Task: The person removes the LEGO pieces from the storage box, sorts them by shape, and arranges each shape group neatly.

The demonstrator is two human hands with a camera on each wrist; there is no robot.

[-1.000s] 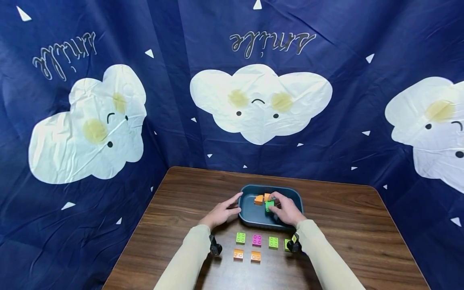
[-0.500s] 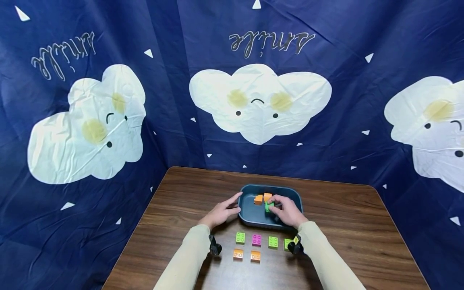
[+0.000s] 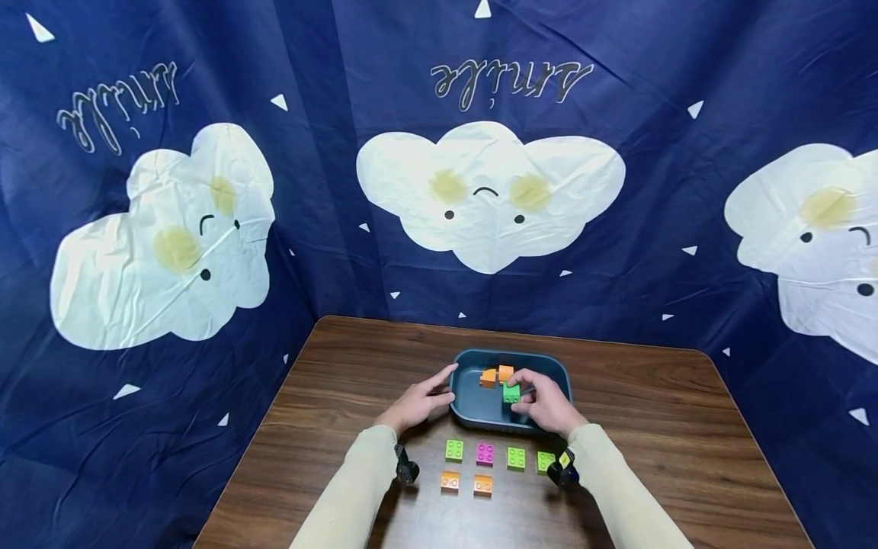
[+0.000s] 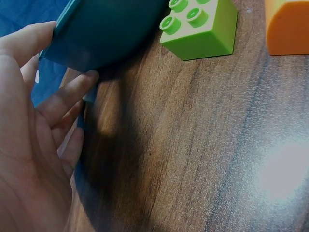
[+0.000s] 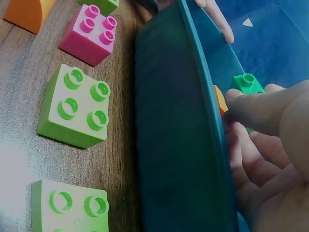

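My right hand (image 3: 546, 402) reaches over the near right side of a dark blue bin (image 3: 473, 408) and pinches a green building brick (image 3: 511, 393) between thumb and fingers. In the right wrist view, the fingers cover most of this green brick (image 5: 247, 83), leaving its studs showing. Two orange bricks, one rounded (image 3: 488, 378) and one blocky (image 3: 506, 372), lie inside the bin near the pinched brick. At the bin's left end, my left hand (image 3: 417, 402) has its fingers stretched out. Its fingertips (image 4: 90, 75) touch the outer wall and rim in the left wrist view.
In front of the bin runs a row: a lime brick (image 3: 454, 450), a pink brick (image 3: 485, 454), then two more lime bricks, the last beside the right wrist's camera (image 3: 562, 471). Nearer are two orange bricks (image 3: 450, 481). A blue cloud-printed curtain (image 3: 329, 252) surrounds the wooden table (image 3: 658, 427).
The green brick has turned in my right fingers and shows more of its face. The right wrist has shifted slightly right and nearer. The left hand stays at the bin's end.
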